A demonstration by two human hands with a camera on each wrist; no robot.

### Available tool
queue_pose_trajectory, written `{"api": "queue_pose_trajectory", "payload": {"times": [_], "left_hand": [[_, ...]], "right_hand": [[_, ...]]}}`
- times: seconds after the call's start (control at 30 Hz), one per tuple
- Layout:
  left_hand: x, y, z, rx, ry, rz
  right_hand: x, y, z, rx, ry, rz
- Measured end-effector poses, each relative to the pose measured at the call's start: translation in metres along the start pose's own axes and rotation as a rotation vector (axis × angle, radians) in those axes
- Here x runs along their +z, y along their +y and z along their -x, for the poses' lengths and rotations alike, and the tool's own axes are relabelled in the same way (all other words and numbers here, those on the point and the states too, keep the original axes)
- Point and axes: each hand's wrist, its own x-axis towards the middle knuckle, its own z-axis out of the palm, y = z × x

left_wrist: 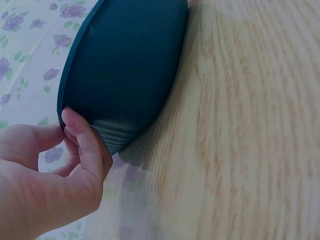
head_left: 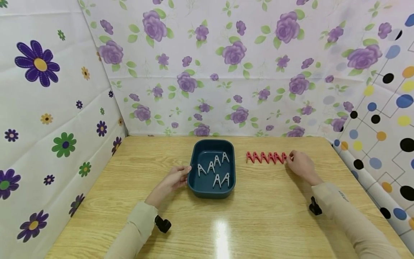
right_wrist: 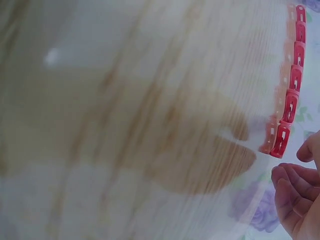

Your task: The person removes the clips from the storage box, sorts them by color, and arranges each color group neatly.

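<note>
Because the left hand [head_left: 175, 177] pinches the dark teal, rounded rectangular, plastic-looking bin [head_left: 211, 195] between thumb and fingers at its left rim, the bin is probably being steadied from that side; it sits on the light wood-grained table [head_left: 265, 208], in front of the person and between the two hands. Six grey, A-shaped clips [head_left: 217, 159] lie spread inside it, some near one another and none piled up, its walls keeping them together; whether each one stands or lies flat is hard to tell. Outside the bin, to its right, six red, A-shaped, plastic-looking clips [head_left: 263, 157] form a straight row on the table, seemingly propped on their splayed legs, and such a line may be meant to leave each one easy to reach separately. Beside the far right end of that row is the right hand [head_left: 301, 164], which has nothing in its grasp: the right wrist view shows a gap between thumb and bent fingertips, and they are just short of the last red clip. With the thumb on one side of that gap and the fingers on the other, the hand looks well placed for a pinch at the row's end, as far as one can judge.
</note>
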Motion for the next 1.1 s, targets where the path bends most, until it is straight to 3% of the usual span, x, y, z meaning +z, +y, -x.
{"api": "queue_pose_trajectory", "payload": {"times": [0.3,0.53,0.73,0.83,1.1], "left_hand": [[0.0,-0.001,0.001,0.005,0.009,0.003],[0.0,0.0,0.001,0.008,0.008,-0.004],[0.0,0.0,0.002,0.001,0.008,-0.002],[0.0,0.001,0.003,0.002,0.007,0.003],[0.002,0.001,0.004,0.008,0.002,-0.002]], "right_hand": [[-0.001,-0.011,0.0,-0.023,0.092,-0.015],[0.004,-0.025,-0.001,-0.11,0.247,-0.024],[0.01,-0.04,-0.003,-0.2,0.362,-0.092],[0.011,-0.047,-0.006,-0.209,0.351,-0.13],[0.006,-0.071,-0.005,-0.224,0.198,-0.233]]}}
